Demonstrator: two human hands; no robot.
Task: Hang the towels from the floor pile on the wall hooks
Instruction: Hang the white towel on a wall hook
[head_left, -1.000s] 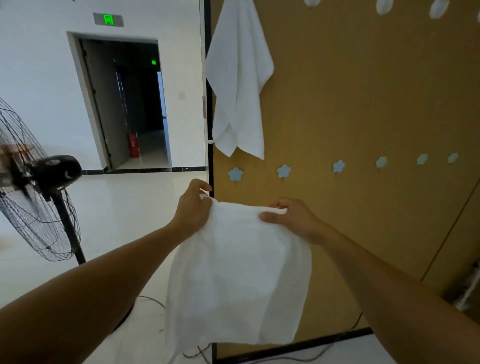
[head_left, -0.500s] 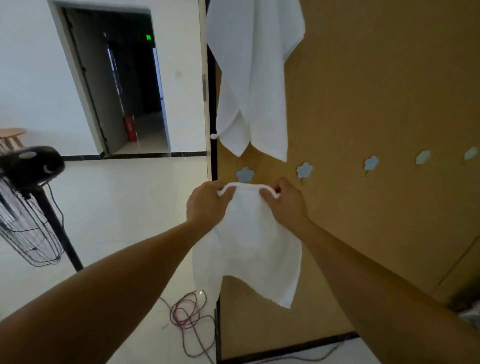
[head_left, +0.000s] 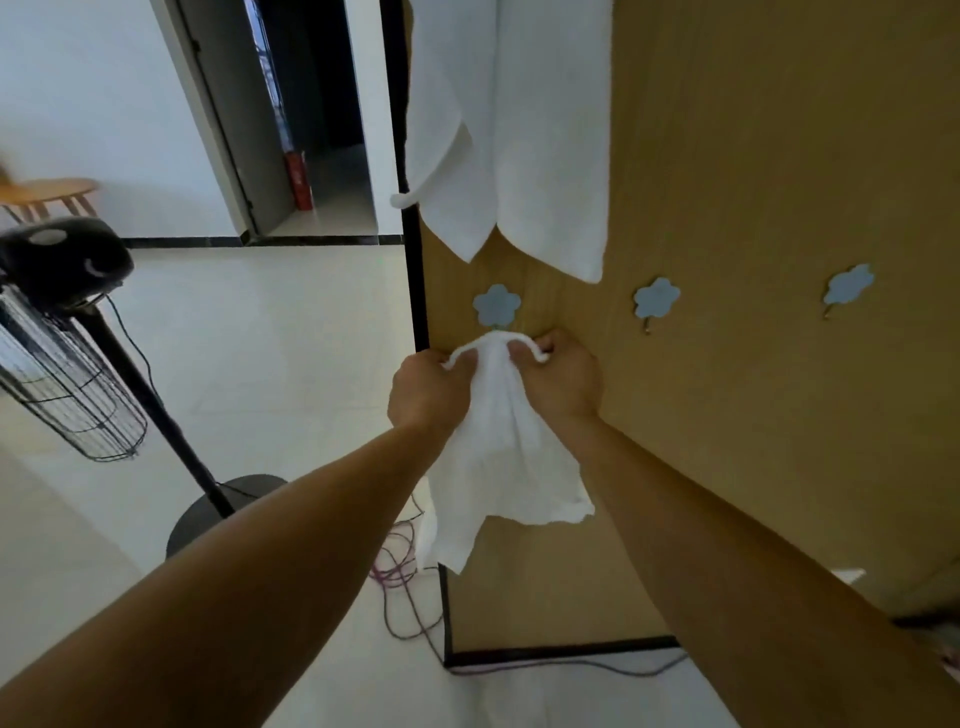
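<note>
A small white towel (head_left: 498, 457) hangs from both my hands against the tan wall panel (head_left: 753, 156). My left hand (head_left: 428, 389) and my right hand (head_left: 563, 376) each pinch one end of its white hanging loop (head_left: 493, 340). The loop's top sits right under the leftmost blue flower hook (head_left: 496, 305); the metal hook itself is hidden behind the loop. Two more blue flower hooks (head_left: 655, 304) (head_left: 848, 285) stand bare to the right. A larger white towel (head_left: 519, 145) hangs above from a hook out of view.
A black standing fan (head_left: 78, 332) with its round base (head_left: 218, 512) stands on the white floor at left. Loose cables (head_left: 400, 582) lie by the panel's black bottom edge (head_left: 561, 652). An open doorway (head_left: 306, 119) with a red extinguisher is behind, a wooden stool (head_left: 49, 195) far left.
I have moved closer to the wall. Both hands gathered the towel's top edge together and brought its loop up to the leftmost blue hook.
</note>
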